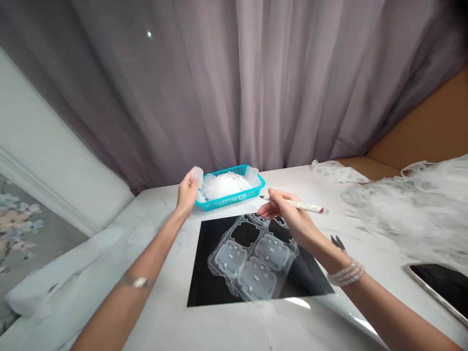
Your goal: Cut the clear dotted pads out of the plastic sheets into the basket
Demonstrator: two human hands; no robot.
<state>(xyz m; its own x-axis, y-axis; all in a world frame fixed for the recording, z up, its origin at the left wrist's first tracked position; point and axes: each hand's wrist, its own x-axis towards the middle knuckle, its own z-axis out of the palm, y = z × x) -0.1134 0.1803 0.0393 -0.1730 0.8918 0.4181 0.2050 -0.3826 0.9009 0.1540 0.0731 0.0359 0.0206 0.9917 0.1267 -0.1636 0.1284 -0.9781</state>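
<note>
Left hand (pixel 187 194) holds clear piece (pixel 197 173), right hand (pixel 288 219) knife (pixel 303 206)

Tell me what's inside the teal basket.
The teal basket holds a heap of translucent white plastic pieces. The heap hides its floor and anything lower. The left hand holds one similar piece at its rim.

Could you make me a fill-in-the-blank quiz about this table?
1. The left hand holds a small clear piece beside the turquoise ____.
2. The right hand grips a thin tool above a clear moulded sheet on a ____ mat.
3. The phone lies to the ____ of that mat.
Missing words: basket; black; right.
</note>
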